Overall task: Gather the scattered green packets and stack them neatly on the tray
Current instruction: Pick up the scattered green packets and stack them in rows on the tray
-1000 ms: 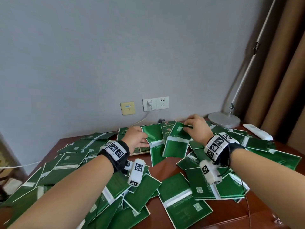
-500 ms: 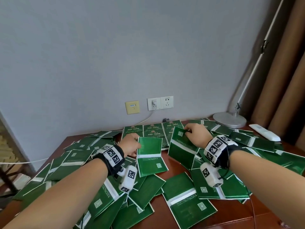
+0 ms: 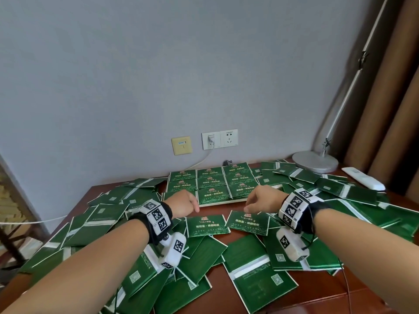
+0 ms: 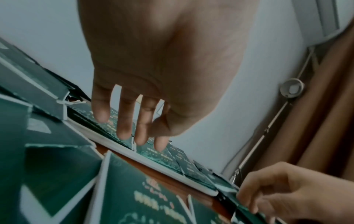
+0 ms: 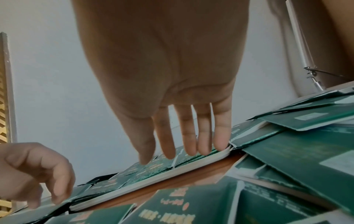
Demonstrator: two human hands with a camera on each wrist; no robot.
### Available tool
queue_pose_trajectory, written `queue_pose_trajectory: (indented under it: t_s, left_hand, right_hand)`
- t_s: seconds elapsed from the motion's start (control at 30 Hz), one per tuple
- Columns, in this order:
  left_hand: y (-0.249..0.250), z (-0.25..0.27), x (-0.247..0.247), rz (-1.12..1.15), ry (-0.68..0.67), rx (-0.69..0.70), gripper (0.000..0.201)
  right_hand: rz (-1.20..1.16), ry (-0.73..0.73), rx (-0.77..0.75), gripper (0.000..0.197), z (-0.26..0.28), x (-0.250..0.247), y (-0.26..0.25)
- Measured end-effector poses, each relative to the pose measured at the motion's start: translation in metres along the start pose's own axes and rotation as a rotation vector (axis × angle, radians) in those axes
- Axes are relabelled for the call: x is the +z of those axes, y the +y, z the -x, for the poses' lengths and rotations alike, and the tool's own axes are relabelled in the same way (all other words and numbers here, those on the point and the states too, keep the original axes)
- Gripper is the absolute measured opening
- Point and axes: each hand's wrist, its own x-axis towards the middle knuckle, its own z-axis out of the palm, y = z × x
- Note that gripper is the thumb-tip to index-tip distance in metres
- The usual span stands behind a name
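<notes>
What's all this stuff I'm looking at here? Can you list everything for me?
green packets on the tray: a grid of three columns, green with gold print, at the back middle of the table.
tray: one, pale rim, under that grid.
two face-up packets: green, just in front of the tray.
scattered packets: too many to count, green with white bands, all over the table.
table: one, reddish-brown wood.
lamp base: one, silver, back right.
remote control: one, white, far right.
wall sockets: white pair plus a yellow plate, on the wall.
left hand: empty, fingers over the tray.
right hand: empty, fingers over the tray.
</notes>
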Motion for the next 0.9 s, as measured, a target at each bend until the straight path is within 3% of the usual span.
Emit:
queue_pose_trajectory:
  t_s: [0.13, 0.27, 0.37, 0.57, 0.67, 0.9]
  left_hand:
    - [-0.006, -0.007, 0.009, -0.150, -0.013, 0.003, 0.014]
    - [-0.010, -0.009, 0.016, -0.295, -0.051, -0.067, 0.058]
    - [-0.012, -0.010, 0.022, -0.341, -0.101, -0.104, 0.074]
    - [-0.013, -0.011, 0.027, -0.298, -0.084, -0.112, 0.075]
    - [-0.013, -0.011, 0.027, -0.262, -0.039, -0.086, 0.072]
    - [-0.007, -0.020, 0.017, 0.103, 0.064, -0.060, 0.064]
  right_hand:
    - [0.127, -0.025, 0.113, 0.042, -0.003, 0.005, 0.008]
    - [0.204, -0.104, 0.196, 0.065, -0.007, 0.018, 0.015]
    - [0.234, -0.105, 0.221, 0.066, -0.009, 0.026, 0.015]
    - [0.220, -0.058, 0.219, 0.068, -0.011, 0.025, 0.012]
    - [0.149, -0.023, 0.216, 0.060, -0.010, 0.021, 0.010]
    - [-0.195, 0.135, 0.202, 0.042, -0.018, 0.005, 0.008]
